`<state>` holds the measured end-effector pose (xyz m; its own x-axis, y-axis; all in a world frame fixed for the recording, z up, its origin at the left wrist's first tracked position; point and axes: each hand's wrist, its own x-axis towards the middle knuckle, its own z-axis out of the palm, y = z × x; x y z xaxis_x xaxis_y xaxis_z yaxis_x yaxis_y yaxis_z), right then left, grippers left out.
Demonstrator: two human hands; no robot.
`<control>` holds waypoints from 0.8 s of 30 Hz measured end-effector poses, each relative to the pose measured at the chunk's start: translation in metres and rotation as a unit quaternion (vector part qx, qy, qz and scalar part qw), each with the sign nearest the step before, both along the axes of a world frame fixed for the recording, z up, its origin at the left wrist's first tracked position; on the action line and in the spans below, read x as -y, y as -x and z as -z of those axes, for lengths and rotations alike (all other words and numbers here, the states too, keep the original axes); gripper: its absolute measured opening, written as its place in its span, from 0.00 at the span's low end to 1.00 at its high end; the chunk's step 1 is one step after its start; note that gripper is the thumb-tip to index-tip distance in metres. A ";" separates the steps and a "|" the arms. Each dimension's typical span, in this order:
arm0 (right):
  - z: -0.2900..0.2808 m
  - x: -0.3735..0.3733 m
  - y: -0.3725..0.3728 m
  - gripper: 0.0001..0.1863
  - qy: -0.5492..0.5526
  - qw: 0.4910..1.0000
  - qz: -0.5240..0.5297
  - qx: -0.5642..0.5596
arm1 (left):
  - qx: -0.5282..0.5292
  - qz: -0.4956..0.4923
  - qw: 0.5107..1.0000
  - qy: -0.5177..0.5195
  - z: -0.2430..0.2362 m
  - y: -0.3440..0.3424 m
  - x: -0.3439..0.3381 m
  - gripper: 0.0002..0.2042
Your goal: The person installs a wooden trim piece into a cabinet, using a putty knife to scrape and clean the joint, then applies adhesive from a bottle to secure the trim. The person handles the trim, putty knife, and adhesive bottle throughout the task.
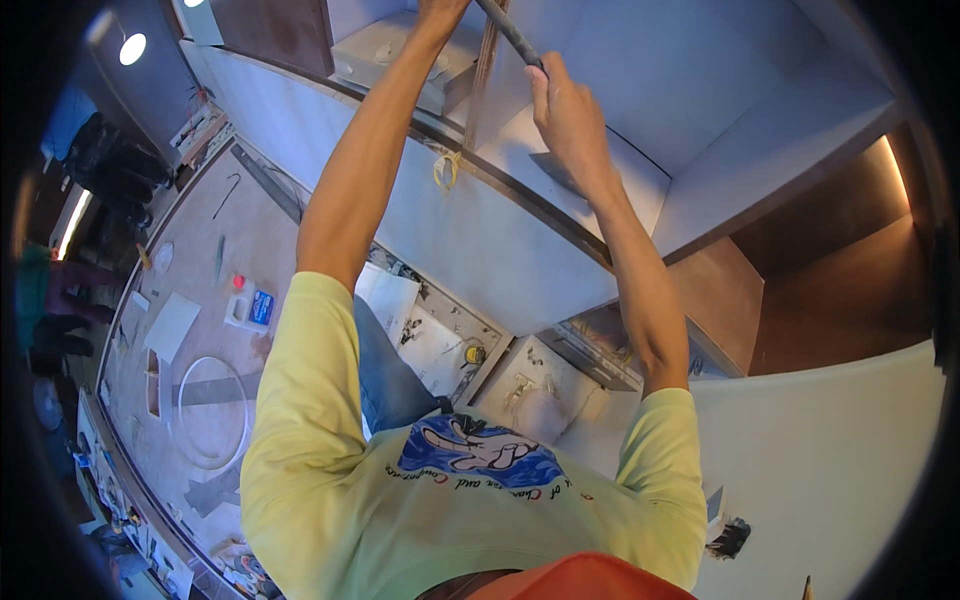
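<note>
One pale open cabinet across the upper right. Below and left, a long pale panel; to the cabinet's lower right, a warmly lit brown niche. Behind the left forearm, a pale box. Right grip before the cabinet, closed on the lower visible end of a slim dark bar. Left grip mostly cut off by the view's top edge; spread or closed, impossible to tell. Yellow loop at the panel's upper edge.

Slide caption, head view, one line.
Right hand, grip closed on a dark rod by open shelving; left hand partly out of frame.
</note>
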<state>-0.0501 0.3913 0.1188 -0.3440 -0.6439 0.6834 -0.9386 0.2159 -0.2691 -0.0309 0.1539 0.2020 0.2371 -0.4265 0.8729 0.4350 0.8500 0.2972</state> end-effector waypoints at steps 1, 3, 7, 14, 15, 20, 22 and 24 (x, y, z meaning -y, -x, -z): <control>-0.001 -0.002 0.001 0.14 0.015 1.000 0.006 -0.006 | 0.002 0.009 1.000 -0.008 0.000 0.003 0.002 0.17; -0.005 -0.005 -0.001 0.14 0.024 1.000 0.008 -0.009 | -0.016 0.017 1.000 -0.006 0.004 0.007 0.003 0.17; -0.009 0.003 -0.015 0.13 -0.017 1.000 0.015 0.010 | -0.034 0.021 0.998 -0.040 0.012 0.000 0.006 0.17; -0.003 -0.005 -0.014 0.12 -0.019 0.999 0.025 0.036 | 0.012 0.029 0.999 -0.018 0.016 -0.004 -0.004 0.17; 0.000 -0.008 -0.011 0.13 -0.039 0.994 0.085 0.064 | 0.000 0.045 0.999 -0.020 0.019 -0.001 -0.006 0.17; 0.012 -0.002 -0.006 0.13 -0.036 0.999 0.018 0.004 | 0.010 -0.016 0.999 -0.044 0.031 -0.002 0.003 0.16; 0.012 -0.004 -0.005 0.13 -0.028 1.000 0.014 0.001 | 0.038 0.003 0.997 -0.060 0.034 0.001 0.006 0.15; 0.010 -0.008 -0.005 0.13 0.006 0.998 0.057 -0.017 | 0.013 0.025 0.999 -0.042 0.037 0.005 0.005 0.15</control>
